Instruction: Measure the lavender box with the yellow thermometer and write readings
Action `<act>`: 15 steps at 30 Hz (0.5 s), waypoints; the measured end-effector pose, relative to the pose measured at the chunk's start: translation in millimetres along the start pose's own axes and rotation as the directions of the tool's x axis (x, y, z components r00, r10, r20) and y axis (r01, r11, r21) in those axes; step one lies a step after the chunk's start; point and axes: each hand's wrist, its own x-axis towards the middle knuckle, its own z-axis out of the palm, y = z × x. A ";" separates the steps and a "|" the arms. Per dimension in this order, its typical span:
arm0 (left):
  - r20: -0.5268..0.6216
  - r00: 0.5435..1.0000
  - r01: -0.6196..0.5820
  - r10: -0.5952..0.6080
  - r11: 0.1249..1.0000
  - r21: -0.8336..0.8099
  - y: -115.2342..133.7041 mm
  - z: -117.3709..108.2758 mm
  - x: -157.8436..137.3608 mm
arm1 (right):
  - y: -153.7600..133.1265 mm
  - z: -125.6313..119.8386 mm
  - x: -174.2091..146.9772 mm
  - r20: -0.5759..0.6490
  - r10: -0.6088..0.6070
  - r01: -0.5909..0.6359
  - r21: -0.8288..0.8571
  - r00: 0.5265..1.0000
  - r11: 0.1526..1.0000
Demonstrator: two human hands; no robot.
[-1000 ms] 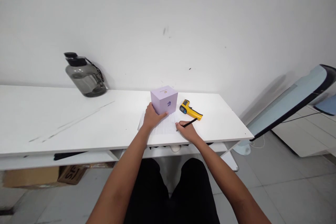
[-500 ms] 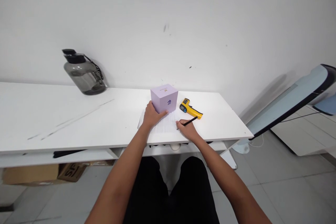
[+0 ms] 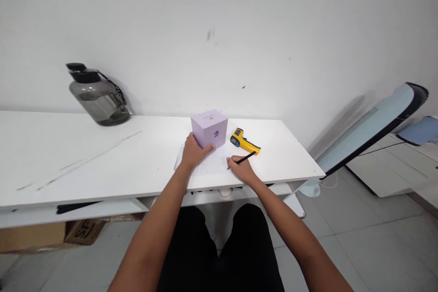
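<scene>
Pen (image 3: 247, 157) is held in the fingers of the right hand (image 3: 242, 169), box (image 3: 214, 139) is clasped by the left hand (image 3: 194, 152); paper (image 3: 215, 163) is best kept flat.

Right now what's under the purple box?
Paper shows along the near side of the purple box, on the white desk, and seems to run beneath it. The box hides whatever lies directly under it, so how far the paper reaches there can't be seen.

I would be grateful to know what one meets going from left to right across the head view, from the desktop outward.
Grey water bottle, lilac box, yellow infrared thermometer, black-edged light-blue panel.
</scene>
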 end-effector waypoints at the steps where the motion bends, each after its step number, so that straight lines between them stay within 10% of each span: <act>1: 0.001 1.000 0.004 -0.004 1.000 0.002 0.1 0.0 0.0 | 0.1 0.2 0.1 -0.004 0.002 -0.002 0.004 1.000 1.000; 15: 0.004 1.000 -0.006 0.006 1.000 -0.004 -0.3 0.0 -0.7 | 0.1 0.9 -0.1 -0.015 -0.006 0.006 0.004 1.000 1.000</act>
